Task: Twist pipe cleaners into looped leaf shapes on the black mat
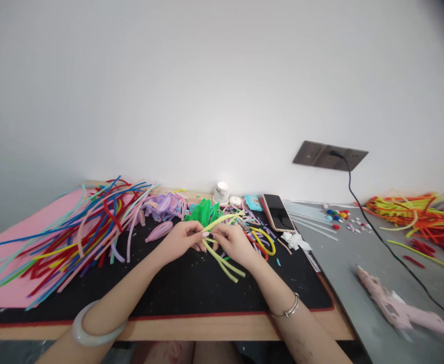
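Observation:
My left hand (184, 238) and my right hand (234, 243) meet over a black mat (168, 288), both pinching a bundle of yellow-green pipe cleaners (222, 259). The stems cross between my fingertips; some ends point up toward the wall and others trail down to the right on the mat. A green fuzzy pipe-cleaner clump (203, 211) lies just behind my hands. A pale bangle sits on my left wrist and a thin metal bracelet on my right.
A big heap of mixed pipe cleaners (78, 237) covers the left on pink sheet. Purple petal shapes (164, 207), a small cup (220, 193), a phone (278, 212), pompoms (339, 215), orange-yellow stems (418, 217), a pink glue gun (399, 308) with black cable lie right.

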Action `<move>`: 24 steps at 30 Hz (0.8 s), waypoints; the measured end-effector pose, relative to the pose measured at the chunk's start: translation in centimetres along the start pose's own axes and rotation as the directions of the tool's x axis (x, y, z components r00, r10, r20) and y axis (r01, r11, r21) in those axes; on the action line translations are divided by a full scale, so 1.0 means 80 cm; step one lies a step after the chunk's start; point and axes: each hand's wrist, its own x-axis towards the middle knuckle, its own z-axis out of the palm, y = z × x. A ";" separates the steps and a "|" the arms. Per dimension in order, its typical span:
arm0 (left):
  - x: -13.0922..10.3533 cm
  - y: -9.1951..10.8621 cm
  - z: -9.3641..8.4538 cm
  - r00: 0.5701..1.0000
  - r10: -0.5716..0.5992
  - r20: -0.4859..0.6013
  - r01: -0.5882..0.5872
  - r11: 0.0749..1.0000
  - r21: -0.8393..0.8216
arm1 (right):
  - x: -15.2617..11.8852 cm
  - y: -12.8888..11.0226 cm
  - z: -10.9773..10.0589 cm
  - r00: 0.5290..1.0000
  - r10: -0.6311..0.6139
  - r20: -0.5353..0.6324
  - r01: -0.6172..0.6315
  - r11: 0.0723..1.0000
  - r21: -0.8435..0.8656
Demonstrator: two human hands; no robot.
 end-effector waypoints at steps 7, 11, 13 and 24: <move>0.000 0.001 -0.005 0.997 0.032 -0.074 -0.031 0.999 0.012 | 0.001 0.003 -0.009 0.986 0.085 0.146 -0.125 0.949 0.289; -0.001 0.005 -0.012 0.989 0.011 -0.148 -0.016 0.999 -0.031 | 0.002 0.006 -0.022 0.980 0.086 0.181 -0.146 0.926 0.349; -0.002 0.007 -0.014 0.988 0.009 -0.157 -0.015 0.999 -0.039 | 0.003 0.010 -0.029 0.979 0.086 0.184 -0.151 0.915 0.373; -0.002 0.008 -0.024 0.964 0.048 -0.262 -0.061 0.997 -0.045 | 0.001 0.027 -0.063 0.984 0.171 0.056 -0.179 0.885 0.429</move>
